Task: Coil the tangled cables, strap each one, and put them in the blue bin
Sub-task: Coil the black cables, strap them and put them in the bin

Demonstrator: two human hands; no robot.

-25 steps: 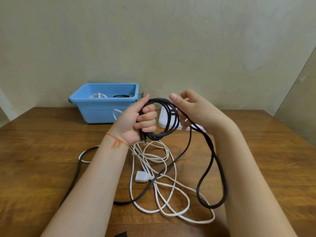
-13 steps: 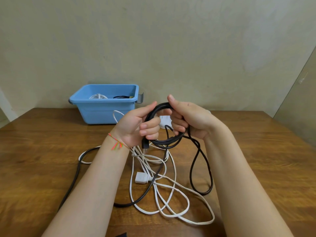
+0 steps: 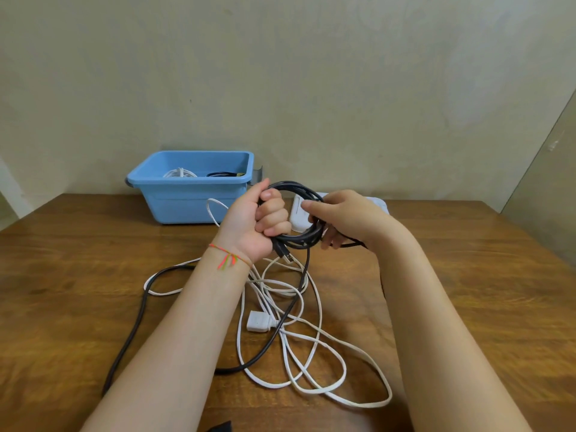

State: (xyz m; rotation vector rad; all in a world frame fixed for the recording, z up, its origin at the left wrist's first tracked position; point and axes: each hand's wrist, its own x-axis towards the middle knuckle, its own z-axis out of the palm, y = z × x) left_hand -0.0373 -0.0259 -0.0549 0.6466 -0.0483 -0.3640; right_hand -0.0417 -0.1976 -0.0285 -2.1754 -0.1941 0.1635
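Observation:
My left hand (image 3: 263, 224) grips a coil of black cable (image 3: 297, 190) held above the table, its plug end (image 3: 285, 254) sticking out below my fist. My right hand (image 3: 339, 218) holds the coil's right side, fingers curled round the strands. The uncoiled part of the black cable (image 3: 280, 322) drops from the coil and runs left across the table. A tangled white cable (image 3: 314, 347) with a white plug (image 3: 258, 321) lies under my arms. The blue bin (image 3: 187, 201) stands at the back left with a white coil (image 3: 179, 173) and a dark coil (image 3: 221, 174) inside.
A white object (image 3: 299, 218) lies on the wooden table (image 3: 467, 275) behind my hands, partly hidden. A grey wall stands close behind the table. A small dark item (image 3: 223, 427) shows at the bottom edge.
The hanging black loop on the right has been drawn up into the coil. My right hand swung round to the coil's right side; my left hand kept its grip.

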